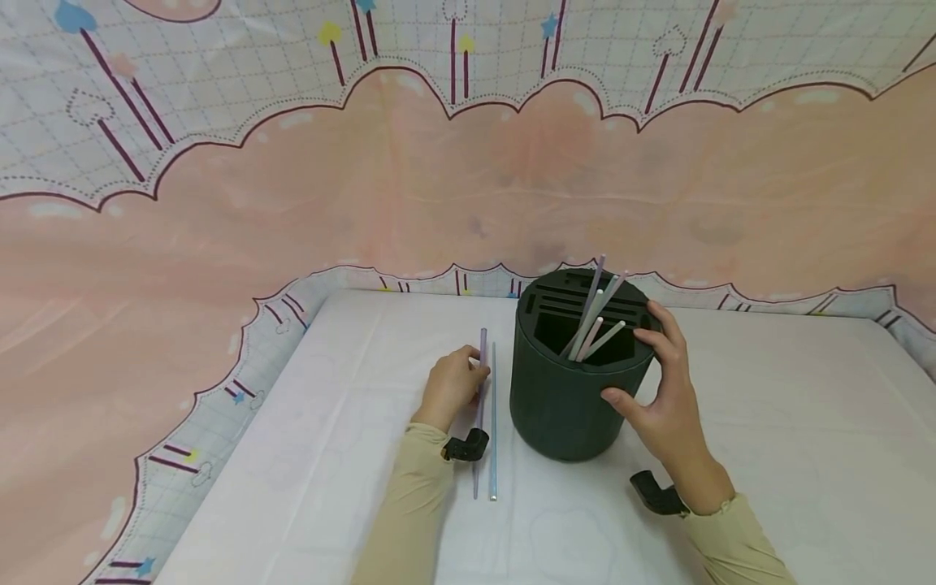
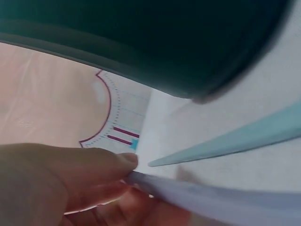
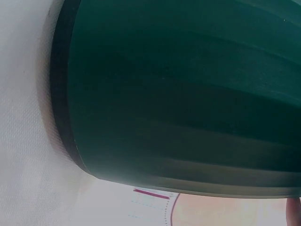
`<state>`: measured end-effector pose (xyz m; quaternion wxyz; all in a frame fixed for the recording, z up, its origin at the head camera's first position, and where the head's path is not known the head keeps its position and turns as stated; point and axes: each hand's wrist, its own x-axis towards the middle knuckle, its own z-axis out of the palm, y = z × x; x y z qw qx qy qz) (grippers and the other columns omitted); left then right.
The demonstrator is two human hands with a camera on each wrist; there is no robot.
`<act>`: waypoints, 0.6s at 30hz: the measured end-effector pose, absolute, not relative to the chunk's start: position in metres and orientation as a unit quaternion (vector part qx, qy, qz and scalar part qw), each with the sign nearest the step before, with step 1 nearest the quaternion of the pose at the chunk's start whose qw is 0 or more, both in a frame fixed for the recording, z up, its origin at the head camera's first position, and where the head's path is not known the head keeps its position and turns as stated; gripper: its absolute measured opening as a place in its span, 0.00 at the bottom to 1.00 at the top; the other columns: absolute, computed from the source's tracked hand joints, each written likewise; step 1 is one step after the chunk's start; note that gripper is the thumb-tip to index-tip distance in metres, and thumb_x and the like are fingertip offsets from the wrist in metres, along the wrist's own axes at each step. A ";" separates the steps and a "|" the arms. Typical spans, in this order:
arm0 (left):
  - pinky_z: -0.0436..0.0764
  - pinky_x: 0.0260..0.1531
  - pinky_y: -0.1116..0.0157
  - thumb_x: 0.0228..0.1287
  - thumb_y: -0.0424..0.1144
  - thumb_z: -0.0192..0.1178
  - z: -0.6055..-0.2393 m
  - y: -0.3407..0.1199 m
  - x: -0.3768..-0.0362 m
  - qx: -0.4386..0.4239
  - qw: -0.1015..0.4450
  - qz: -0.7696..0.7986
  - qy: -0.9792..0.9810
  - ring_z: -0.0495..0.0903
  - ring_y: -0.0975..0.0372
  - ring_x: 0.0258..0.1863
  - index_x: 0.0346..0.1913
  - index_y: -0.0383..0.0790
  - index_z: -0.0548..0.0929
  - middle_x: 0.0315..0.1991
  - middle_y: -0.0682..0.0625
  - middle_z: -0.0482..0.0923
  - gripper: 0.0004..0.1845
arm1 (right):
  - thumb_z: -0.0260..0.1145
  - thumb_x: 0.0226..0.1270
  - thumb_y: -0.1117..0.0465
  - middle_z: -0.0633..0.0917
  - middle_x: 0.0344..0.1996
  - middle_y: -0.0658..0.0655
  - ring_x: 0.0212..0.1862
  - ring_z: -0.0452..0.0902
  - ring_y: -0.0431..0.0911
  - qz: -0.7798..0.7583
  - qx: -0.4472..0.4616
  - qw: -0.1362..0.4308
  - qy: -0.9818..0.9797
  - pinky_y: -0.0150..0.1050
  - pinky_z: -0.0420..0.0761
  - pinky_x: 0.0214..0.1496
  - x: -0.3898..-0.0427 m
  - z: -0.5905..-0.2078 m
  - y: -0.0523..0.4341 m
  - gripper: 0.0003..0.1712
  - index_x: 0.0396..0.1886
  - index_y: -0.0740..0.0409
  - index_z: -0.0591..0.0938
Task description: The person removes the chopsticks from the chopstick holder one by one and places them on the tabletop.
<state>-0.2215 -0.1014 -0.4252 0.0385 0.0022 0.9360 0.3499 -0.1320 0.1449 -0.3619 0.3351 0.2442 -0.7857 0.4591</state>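
Observation:
A dark green round holder point(image 1: 566, 414) with a slotted top stands upright on the table. Several pale chopsticks point(image 1: 592, 315) lean in its large front opening. My right hand point(image 1: 669, 406) grips its right side near the rim, thumb in front and fingers on the top edge. To the left, my left hand point(image 1: 449, 386) pinches a lilac chopstick point(image 2: 211, 200) between thumb and fingers. Beside it a light blue chopstick point(image 1: 493, 431) lies apart on the white surface, its thin tip point(image 2: 164, 161) pointing away from me. The holder's wall point(image 3: 178, 94) nearly fills the right wrist view.
A white table covering point(image 1: 351, 390) spreads under everything. Behind it hangs a peach and white patterned cloth point(image 1: 468, 187). Black wrist cameras are strapped to both wrists, the left one point(image 1: 465, 445) just above the chopsticks.

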 end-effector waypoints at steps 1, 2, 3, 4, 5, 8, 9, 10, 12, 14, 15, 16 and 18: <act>0.74 0.21 0.67 0.59 0.40 0.58 -0.427 -0.101 -0.221 0.006 0.038 0.337 0.941 0.75 0.63 0.17 0.49 0.38 0.75 0.28 0.49 0.78 0.16 | 0.60 0.54 0.38 0.54 0.65 0.66 0.67 0.46 0.54 0.459 0.244 0.335 -0.786 0.57 0.50 0.62 -0.132 -0.362 0.145 0.44 0.54 0.69 0.61; 0.73 0.23 0.66 0.58 0.40 0.58 -0.429 -0.101 -0.221 0.011 0.036 0.320 0.947 0.75 0.62 0.19 0.49 0.38 0.75 0.29 0.49 0.79 0.17 | 0.60 0.54 0.38 0.54 0.65 0.66 0.67 0.46 0.54 0.459 0.244 0.335 -0.786 0.57 0.50 0.62 -0.132 -0.362 0.145 0.44 0.54 0.69 0.61; 0.73 0.25 0.65 0.57 0.40 0.59 -0.430 -0.100 -0.220 0.014 0.033 0.305 0.952 0.74 0.61 0.22 0.49 0.38 0.75 0.31 0.48 0.79 0.17 | 0.60 0.54 0.38 0.54 0.65 0.66 0.67 0.46 0.54 0.459 0.244 0.335 -0.786 0.57 0.50 0.62 -0.132 -0.362 0.145 0.44 0.54 0.69 0.61; 0.73 0.26 0.64 0.57 0.40 0.59 -0.432 -0.100 -0.220 0.015 0.030 0.294 0.955 0.74 0.60 0.23 0.49 0.39 0.75 0.32 0.47 0.79 0.17 | 0.60 0.54 0.38 0.54 0.65 0.66 0.67 0.46 0.54 0.460 0.245 0.335 -0.784 0.57 0.50 0.62 -0.133 -0.362 0.145 0.44 0.54 0.69 0.61; 0.73 0.28 0.63 0.56 0.40 0.60 -0.433 -0.099 -0.220 0.017 0.027 0.283 0.958 0.73 0.58 0.25 0.49 0.39 0.75 0.33 0.46 0.79 0.17 | 0.60 0.54 0.38 0.54 0.65 0.66 0.67 0.46 0.55 0.460 0.246 0.336 -0.784 0.57 0.50 0.62 -0.133 -0.362 0.145 0.44 0.54 0.69 0.61; 0.73 0.29 0.62 0.55 0.40 0.61 -0.437 -0.098 -0.221 0.014 0.020 0.266 0.964 0.73 0.57 0.26 0.49 0.39 0.74 0.36 0.44 0.79 0.18 | 0.60 0.54 0.38 0.54 0.65 0.66 0.66 0.46 0.55 0.461 0.249 0.337 -0.782 0.57 0.50 0.62 -0.135 -0.363 0.146 0.44 0.54 0.70 0.61; 0.73 0.30 0.62 0.55 0.40 0.61 -0.438 -0.097 -0.221 0.010 0.020 0.267 0.963 0.73 0.57 0.26 0.50 0.39 0.74 0.37 0.44 0.79 0.19 | 0.60 0.54 0.38 0.54 0.65 0.66 0.66 0.46 0.55 0.461 0.249 0.337 -0.782 0.57 0.50 0.62 -0.136 -0.364 0.146 0.44 0.54 0.70 0.61; 0.74 0.30 0.61 0.55 0.40 0.61 -0.438 -0.097 -0.222 0.009 0.021 0.267 0.964 0.73 0.57 0.27 0.51 0.39 0.74 0.38 0.44 0.79 0.20 | 0.60 0.54 0.38 0.54 0.65 0.66 0.66 0.46 0.55 0.461 0.250 0.338 -0.781 0.57 0.50 0.62 -0.136 -0.364 0.146 0.44 0.54 0.70 0.62; 0.74 0.31 0.61 0.56 0.41 0.61 -0.437 -0.097 -0.222 0.008 0.024 0.259 0.965 0.73 0.57 0.27 0.53 0.40 0.73 0.40 0.43 0.79 0.22 | 0.60 0.54 0.38 0.54 0.65 0.66 0.66 0.46 0.55 0.461 0.249 0.338 -0.782 0.57 0.50 0.62 -0.137 -0.364 0.147 0.44 0.54 0.70 0.62; 0.74 0.29 0.61 0.56 0.44 0.60 -0.434 -0.097 -0.223 0.010 0.030 0.255 0.966 0.73 0.58 0.27 0.55 0.41 0.72 0.39 0.44 0.79 0.23 | 0.60 0.54 0.38 0.54 0.65 0.66 0.66 0.46 0.55 0.459 0.250 0.340 -0.782 0.57 0.50 0.63 -0.138 -0.364 0.147 0.44 0.54 0.70 0.61; 0.74 0.27 0.61 0.57 0.45 0.59 -0.432 -0.098 -0.223 0.011 0.037 0.258 0.965 0.74 0.58 0.25 0.56 0.42 0.71 0.36 0.45 0.79 0.24 | 0.60 0.54 0.38 0.54 0.65 0.66 0.66 0.46 0.55 0.459 0.250 0.340 -0.782 0.57 0.50 0.63 -0.139 -0.364 0.147 0.44 0.54 0.70 0.61; 0.73 0.25 0.61 0.58 0.47 0.58 -0.429 -0.099 -0.223 0.012 0.044 0.262 0.964 0.74 0.58 0.23 0.57 0.43 0.70 0.33 0.45 0.80 0.24 | 0.60 0.54 0.37 0.54 0.65 0.66 0.66 0.46 0.55 0.458 0.251 0.341 -0.782 0.57 0.50 0.62 -0.139 -0.364 0.147 0.44 0.54 0.70 0.61; 0.72 0.21 0.63 0.59 0.48 0.56 -0.423 -0.101 -0.223 0.017 0.054 0.277 0.959 0.75 0.60 0.19 0.57 0.44 0.70 0.28 0.48 0.79 0.24 | 0.59 0.54 0.37 0.54 0.65 0.66 0.66 0.46 0.55 0.457 0.252 0.342 -0.781 0.57 0.50 0.62 -0.140 -0.364 0.148 0.44 0.54 0.70 0.61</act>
